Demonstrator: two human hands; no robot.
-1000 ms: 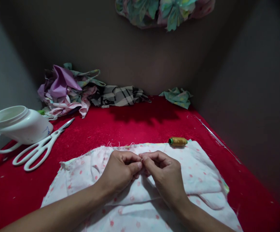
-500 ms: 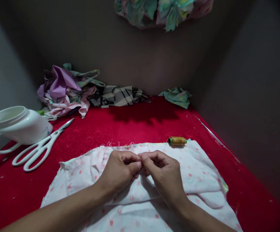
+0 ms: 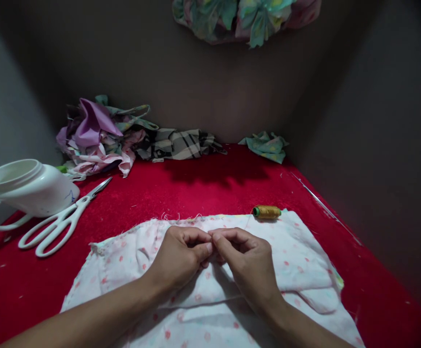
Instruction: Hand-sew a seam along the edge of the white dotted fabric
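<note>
My left hand (image 3: 183, 253) and my right hand (image 3: 247, 258) meet fingertip to fingertip over a white cloth (image 3: 290, 251) with red dots. Both are closed in a pinch, thumb against forefinger. Whatever lies between the fingertips is too small to make out. A spool of golden-brown thread (image 3: 267, 211) lies on its side at the cloth's far edge, just beyond my right hand. From its green end a fine thread runs down toward my right hand. Stitches show along the cloth's left edge.
White-handled scissors (image 3: 65, 217) rest at left beside a white jug (image 3: 47, 188). Fabric scraps (image 3: 94, 130) are heaped behind, with a checked piece (image 3: 185, 143) and a green piece (image 3: 266, 146). A thin metal rod (image 3: 323, 205) lies at right on the red surface (image 3: 196, 193). A ruffled fabric item (image 3: 247, 19) hangs above.
My right hand has shifted very slightly. My left hand, the cloth and the spool stay where they were.
</note>
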